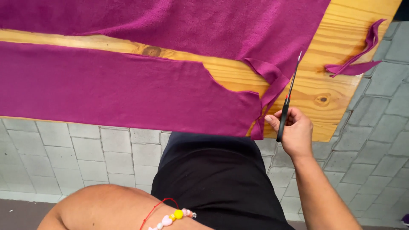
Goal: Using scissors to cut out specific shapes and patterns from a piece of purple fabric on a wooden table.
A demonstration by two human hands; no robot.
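Right hand (pixel 296 132): grips the scissors (pixel 287 100), blades closed, tip pointing away along the fabric's (pixel 128 89) cut edge.
Left hand: out of view; only the forearm shows.
Fabric: flat on the worktop (pixel 336 91), edge overhanging.
Scrap (pixel 355 59): set aside, well apart.

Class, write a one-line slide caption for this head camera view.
Right hand holds black-handled scissors beside cut magenta fabric on a wooden table.
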